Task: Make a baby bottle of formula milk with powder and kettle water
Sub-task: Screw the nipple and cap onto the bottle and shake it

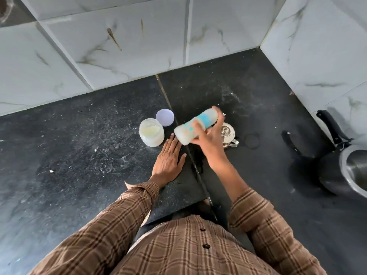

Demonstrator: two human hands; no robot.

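The left hand [168,161] lies flat with spread fingers on the worktop [79,155] near its front edge, while the right hand [208,139] grips the tilted, blurred bottle [195,126], apparently shaking; it should hold firmly, cap tight.

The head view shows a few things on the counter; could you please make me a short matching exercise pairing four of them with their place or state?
Things:
1. baby bottle
2. powder jar
3. lilac lid
4. left hand

States:
A. lies off its jar, beside it
B. rests flat on the counter
C. stands open, uncapped
D. held tilted in the right hand

Pairs: 1-D, 2-C, 3-A, 4-B
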